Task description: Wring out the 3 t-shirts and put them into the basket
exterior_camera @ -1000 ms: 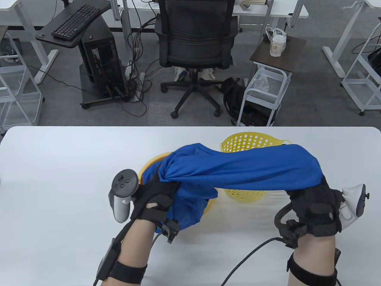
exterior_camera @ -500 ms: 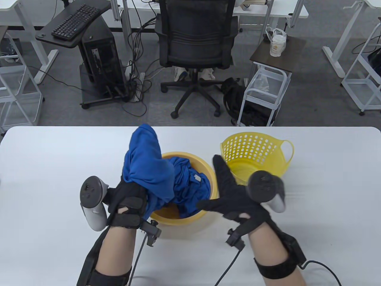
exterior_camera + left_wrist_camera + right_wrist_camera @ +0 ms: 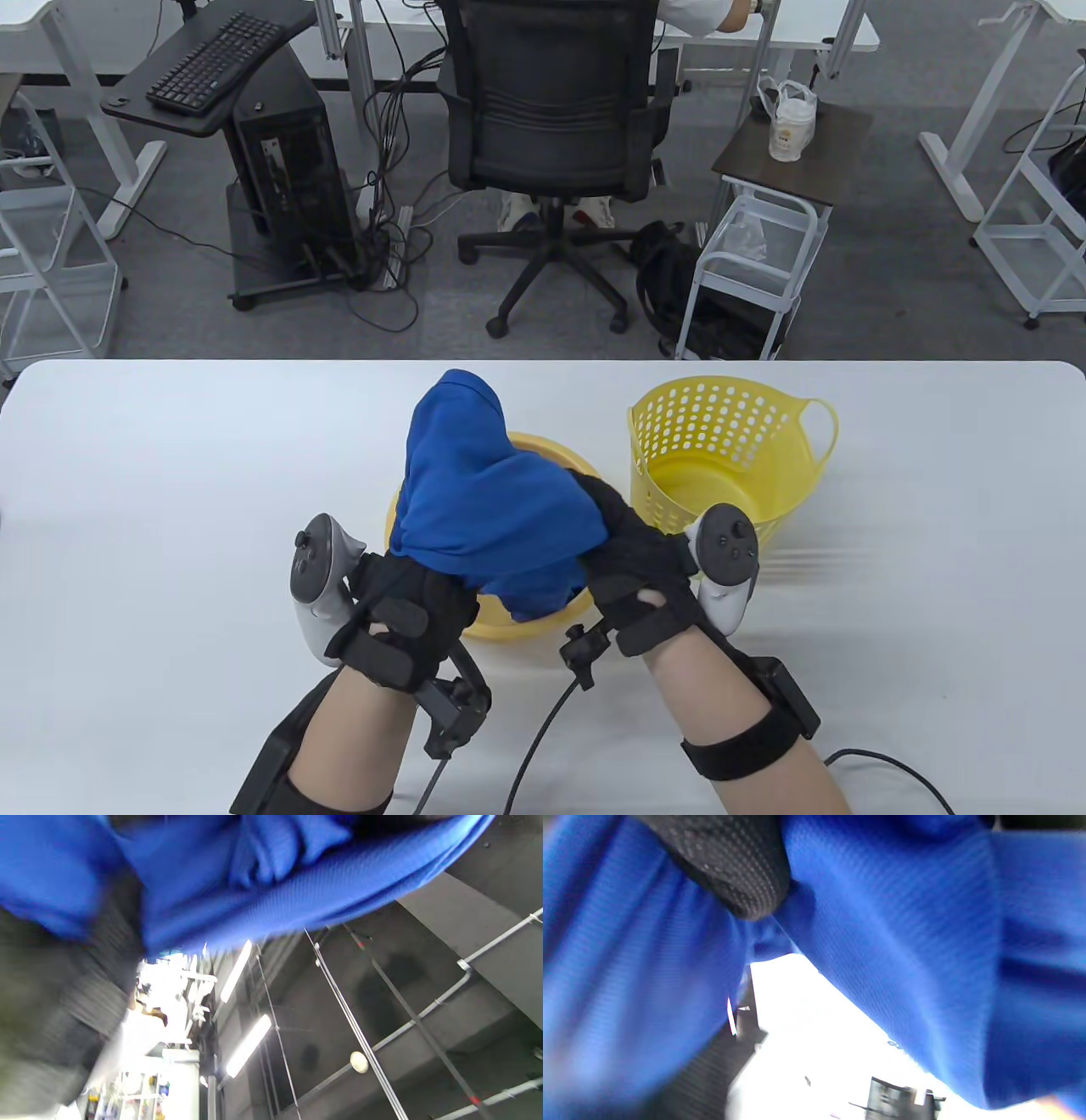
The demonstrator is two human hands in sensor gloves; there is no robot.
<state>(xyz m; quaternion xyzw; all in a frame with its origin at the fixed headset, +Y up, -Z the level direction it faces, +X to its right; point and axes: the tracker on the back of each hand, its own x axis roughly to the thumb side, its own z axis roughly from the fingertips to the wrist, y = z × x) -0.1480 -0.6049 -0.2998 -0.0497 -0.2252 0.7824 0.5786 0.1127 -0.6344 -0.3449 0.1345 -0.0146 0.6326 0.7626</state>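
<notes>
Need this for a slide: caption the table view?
Both gloved hands bunch a blue t-shirt above the yellow basin, beside the perforated basket.

Beyond the white worktop [image 3: 170, 509], a black office chair [image 3: 547, 110] stands on grey carpet with a seated person's shoes [image 3: 556, 208] showing beneath it. Left of it, a keyboard [image 3: 215, 61] lies on a dark stand above a computer tower [image 3: 293, 170]. To the right, a small white cart [image 3: 764, 255] carries a plastic bag [image 3: 789, 119], with a black backpack [image 3: 666, 272] just beside it.
</notes>
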